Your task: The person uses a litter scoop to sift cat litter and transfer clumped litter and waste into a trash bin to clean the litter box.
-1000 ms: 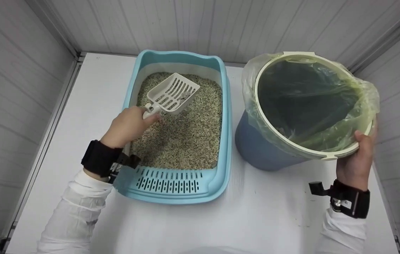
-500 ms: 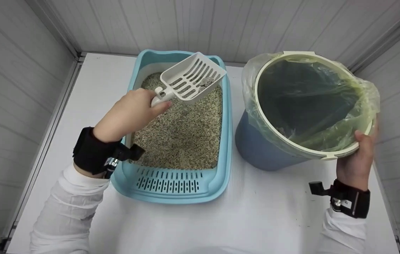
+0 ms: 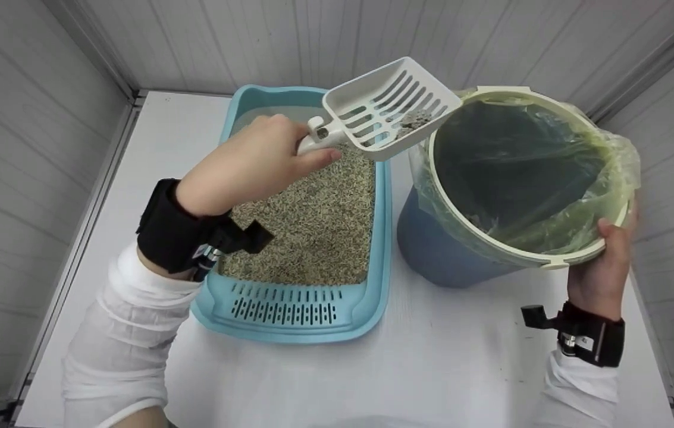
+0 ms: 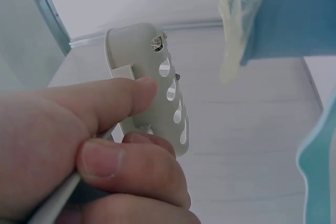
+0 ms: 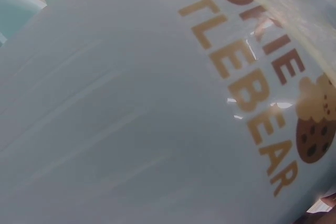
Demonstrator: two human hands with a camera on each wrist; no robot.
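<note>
Nearest the head camera are a white left sleeve (image 3: 125, 333) and a white right sleeve (image 3: 580, 389), each meeting a black wrist strap (image 3: 167, 229) fitted with a small camera unit (image 3: 247, 236). Both arms extend over the white surface (image 3: 432, 374). The blue litter tray (image 3: 289, 333) rests on it, perforated lip toward the wearer; the left arm and its camera unit block part of the tray's left wall and the litter (image 3: 307, 238). To the right, across a narrow strip of surface, stands the blue bin (image 3: 447, 249), with a translucent yellowish liner (image 3: 616, 160) folded over its pale rim. The right wrist view shows "LITTLE BEAR" lettering on its wall. The right hand (image 3: 604, 267) grips the rim at the right side, thumb over the edge; its other fingers are mostly hidden. The left hand (image 3: 250, 163), fingers curled round the handle, holds the white slotted scoop (image 3: 363, 98) above the tray's far right part. A grey clump (image 3: 414, 120) lies in the scoop. In the head view the scoop's leading corner overlaps the bin rim; the left wrist view shows the two apart. Ribbed wall panels (image 3: 253, 41) enclose the far side.
</note>
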